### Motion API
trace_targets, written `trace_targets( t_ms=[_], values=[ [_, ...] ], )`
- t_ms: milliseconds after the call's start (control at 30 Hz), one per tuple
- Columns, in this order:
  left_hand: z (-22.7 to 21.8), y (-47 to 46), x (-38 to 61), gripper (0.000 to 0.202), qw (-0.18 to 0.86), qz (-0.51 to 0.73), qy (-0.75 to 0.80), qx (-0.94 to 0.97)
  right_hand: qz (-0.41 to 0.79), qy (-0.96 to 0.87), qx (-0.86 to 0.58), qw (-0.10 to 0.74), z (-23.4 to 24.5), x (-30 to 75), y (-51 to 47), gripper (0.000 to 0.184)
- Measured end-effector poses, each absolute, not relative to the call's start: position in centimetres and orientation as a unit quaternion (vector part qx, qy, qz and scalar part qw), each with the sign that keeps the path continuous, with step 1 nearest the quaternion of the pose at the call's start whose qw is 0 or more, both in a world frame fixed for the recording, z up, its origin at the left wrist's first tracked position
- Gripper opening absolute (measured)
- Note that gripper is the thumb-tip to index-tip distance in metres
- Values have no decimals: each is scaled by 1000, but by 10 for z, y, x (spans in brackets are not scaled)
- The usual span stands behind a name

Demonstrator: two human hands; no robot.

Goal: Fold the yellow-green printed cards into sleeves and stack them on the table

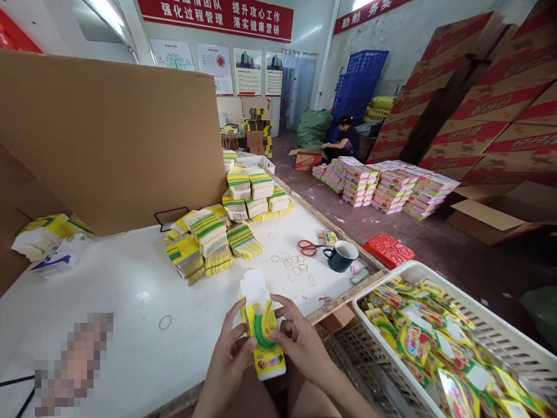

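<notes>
Between my two hands is a yellow and green printed carton (263,325), with white flaps standing out at its top end and a printed label at its lower end. My left hand (235,339) grips its left side, thumb on the front and fingers along the edge. On the right side my right hand (296,331) holds it too, its thumb pressed on the green stripe. The carton is over the table's front edge. Bundled stacks of flat yellow cartons (209,238) sit on the white table (130,284) beyond my hands.
Right of me, a white plastic basket (418,270) holds many cartons. Rubber bands (296,264), red-handled scissors (308,248) and a dark mug (342,256) lie near the table's right edge. A big cardboard sheet (113,139) stands behind. A person (343,142) sits by stacked boxes.
</notes>
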State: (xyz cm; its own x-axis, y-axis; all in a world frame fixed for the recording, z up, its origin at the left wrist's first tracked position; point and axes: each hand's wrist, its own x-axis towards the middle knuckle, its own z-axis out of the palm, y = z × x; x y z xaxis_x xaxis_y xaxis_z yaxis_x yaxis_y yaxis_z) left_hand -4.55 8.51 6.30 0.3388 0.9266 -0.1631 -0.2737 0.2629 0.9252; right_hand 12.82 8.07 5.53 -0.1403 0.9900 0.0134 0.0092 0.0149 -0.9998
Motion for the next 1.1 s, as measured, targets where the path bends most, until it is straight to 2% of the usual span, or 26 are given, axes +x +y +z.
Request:
trace_targets(
  t_ms=[300, 367, 467, 533, 633, 733, 833, 967, 1100],
  values=[
    [63, 77, -47, 37, 772, 369, 278, 437, 588, -568, -420, 395, 64, 145, 84, 19],
    [62, 76, -47, 43, 771, 367, 283, 437, 558, -581, -438, 398, 64, 145, 85, 21],
    [62, 77, -47, 71, 762, 376, 308, 428, 504, -582, -465, 436, 62, 141, 85, 22],
    [63, 78, -46, 81, 762, 371, 321, 423, 514, -555, -461, 464, 60, 139, 84, 18],
    [65, 81, -45, 71, 758, 367, 338, 420, 518, -542, -464, 472, 60, 141, 83, 30],
    [65, 83, -43, 55, 728, 382, 370, 433, 447, -571, -505, 468, 66, 147, 85, 30],
    [61, 84, -41, 42, 692, 389, 393, 464, 484, -566, -503, 438, 72, 151, 87, 31],
    [58, 81, -39, 39, 663, 388, 401, 498, 528, -594, -497, 349, 73, 147, 89, 32],
    [60, 79, -40, 40, 651, 377, 381, 538, 403, -642, -583, 292, 69, 140, 91, 35]
  ],
)
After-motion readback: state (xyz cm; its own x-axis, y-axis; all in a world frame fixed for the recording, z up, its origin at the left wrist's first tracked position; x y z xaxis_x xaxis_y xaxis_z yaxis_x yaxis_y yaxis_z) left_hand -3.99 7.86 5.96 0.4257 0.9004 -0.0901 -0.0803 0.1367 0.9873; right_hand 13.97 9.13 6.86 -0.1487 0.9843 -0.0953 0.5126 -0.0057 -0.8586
